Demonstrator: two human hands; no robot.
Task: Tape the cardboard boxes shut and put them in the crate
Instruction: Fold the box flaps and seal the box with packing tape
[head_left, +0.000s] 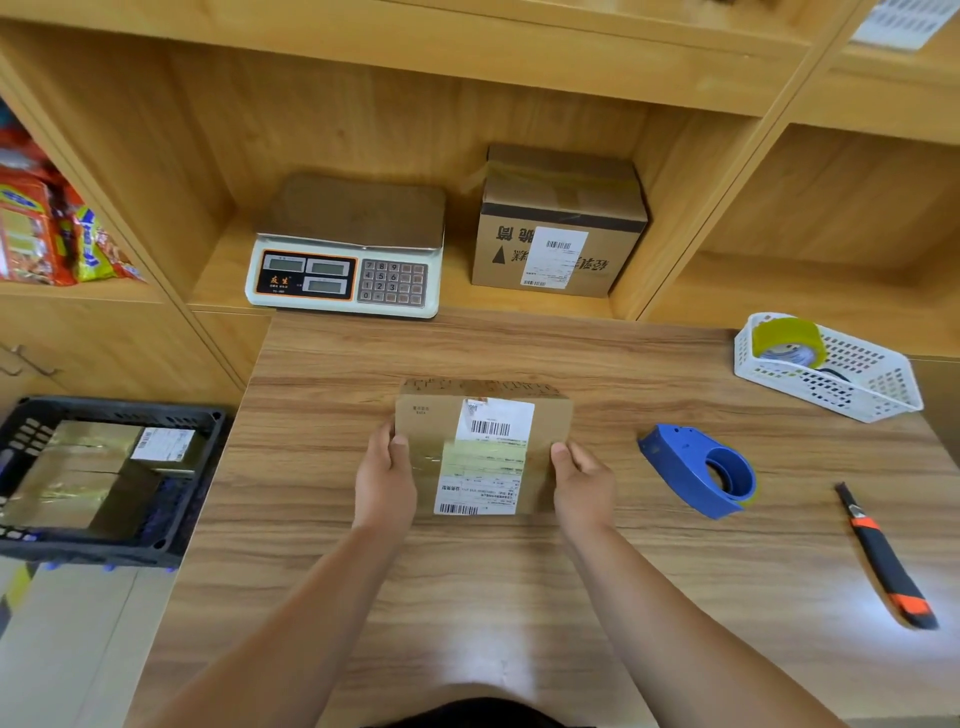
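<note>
Fingers (387, 440) of the left hand (384, 480) curl round the left end of the small box (426, 415), thumb pressed on its top. The right hand (584, 486) grips the right end the same way. Both forearms reach up from the bottom of the frame, wrists low over the table (519, 597).

The small box sits at the middle of the frame, flaps down, with a strip of tape (483, 457) running across its top and over the label. It looks sealed, so the likely remaining step for it is the carry to the crate (119, 408) at the left edge, where one taped box (78, 467) already lies.

A larger box (561, 218) stands on the shelf in the upper middle. Tape shows on its top, though whether it is finished cannot be told. The tape dispenser (701, 473) lies idle just right of the hands, and a knife (883, 556) lies farther right.
</note>
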